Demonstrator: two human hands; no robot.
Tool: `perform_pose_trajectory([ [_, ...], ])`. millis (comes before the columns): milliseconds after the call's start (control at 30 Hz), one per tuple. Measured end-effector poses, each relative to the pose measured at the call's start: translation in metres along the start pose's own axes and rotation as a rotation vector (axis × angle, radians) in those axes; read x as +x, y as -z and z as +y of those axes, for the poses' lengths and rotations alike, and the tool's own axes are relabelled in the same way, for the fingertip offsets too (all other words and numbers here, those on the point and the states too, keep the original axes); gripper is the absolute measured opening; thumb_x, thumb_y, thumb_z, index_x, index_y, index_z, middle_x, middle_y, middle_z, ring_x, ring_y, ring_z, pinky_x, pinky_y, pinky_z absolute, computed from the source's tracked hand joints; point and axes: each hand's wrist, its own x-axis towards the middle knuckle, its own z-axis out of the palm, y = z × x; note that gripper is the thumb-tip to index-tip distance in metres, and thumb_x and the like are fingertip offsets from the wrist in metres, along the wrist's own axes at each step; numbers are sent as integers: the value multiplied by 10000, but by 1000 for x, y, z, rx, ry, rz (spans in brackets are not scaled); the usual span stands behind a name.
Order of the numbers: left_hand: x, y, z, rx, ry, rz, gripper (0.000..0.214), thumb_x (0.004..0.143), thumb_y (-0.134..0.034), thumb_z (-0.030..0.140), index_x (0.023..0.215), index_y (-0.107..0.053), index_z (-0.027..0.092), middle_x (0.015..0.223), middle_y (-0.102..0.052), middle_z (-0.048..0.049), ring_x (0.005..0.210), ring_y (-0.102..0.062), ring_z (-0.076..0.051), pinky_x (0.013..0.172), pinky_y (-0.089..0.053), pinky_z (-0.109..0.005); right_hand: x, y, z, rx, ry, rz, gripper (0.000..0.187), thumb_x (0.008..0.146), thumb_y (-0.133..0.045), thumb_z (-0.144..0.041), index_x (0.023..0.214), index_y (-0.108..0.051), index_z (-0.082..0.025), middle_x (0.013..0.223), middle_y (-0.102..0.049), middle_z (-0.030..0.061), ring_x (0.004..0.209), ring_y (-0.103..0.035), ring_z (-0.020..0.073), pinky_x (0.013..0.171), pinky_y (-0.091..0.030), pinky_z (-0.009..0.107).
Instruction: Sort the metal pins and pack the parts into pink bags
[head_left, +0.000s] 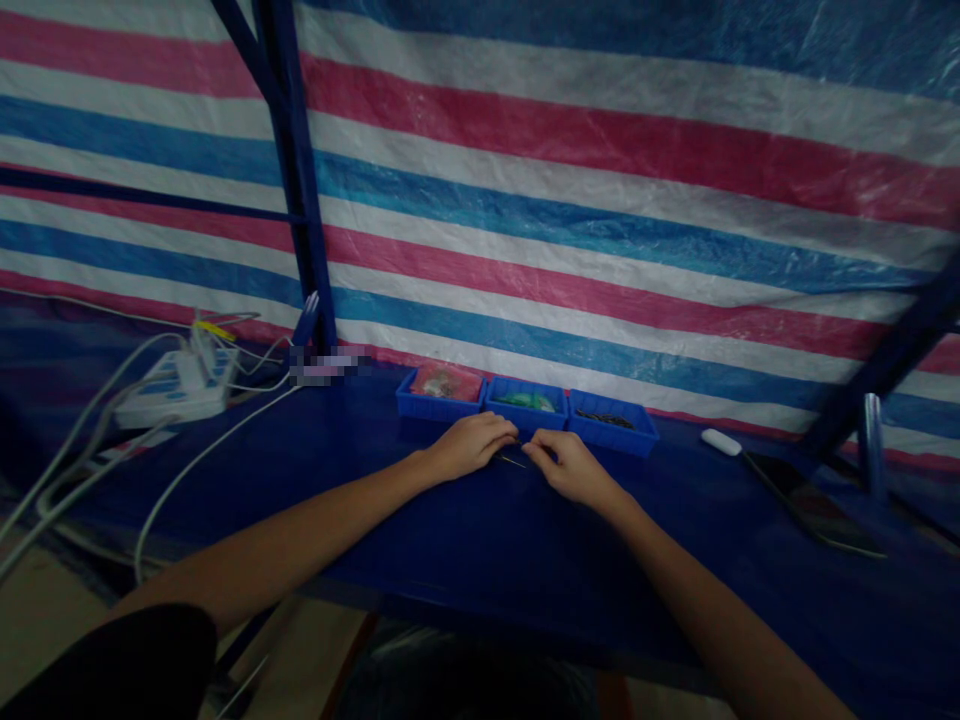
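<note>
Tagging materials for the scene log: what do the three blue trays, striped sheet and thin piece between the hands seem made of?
Trays: likely molded plastic, semi-matte; uniform blue, thin straight walls.
Striped sheet: probably plastic tarp, fairly glossy; creases and scattered highlights.
Thin piece: possibly metal, given its bright slender line, but too small and blurred to confirm.

Blue bench top (450, 560) here: three little blue trays (538, 416) at 12 o'clock, power strip (172, 402) near 10, white case (721, 442) and dark phone-looking slab (814, 502) around 3.
</note>
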Motion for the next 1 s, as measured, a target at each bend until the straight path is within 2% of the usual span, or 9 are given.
perform_pose_trajectory([
  [233,2,3,-1,-48,22,62,251,953,-350,258,947,-582,166,876,-617,-48,842,-560,-165,776,-430,-273,0,-3,4,-26,3,30,278,902,-449,-280,639,-477,-195,607,-520,-18,564,-468,116,553,-308,232],
  [767,3,3,5,-106,89,18,256,947,-322,259,799,-512,174,730,-544,-9,708,-524,-143,666,-392,-248,-1,-8,0,-16,39,42,286,899,-444,-282,629,-478,-194,606,-526,-11,569,-487,120,559,-327,233],
  [1000,3,4,7,-149,111,30,281,962,-298,296,809,-503,179,731,-547,-5,699,-534,-137,661,-401,-246,-1,-6,-1,-11,44,107,293,895,-436,-287,620,-484,-197,591,-525,-11,562,-490,122,558,-332,240],
])
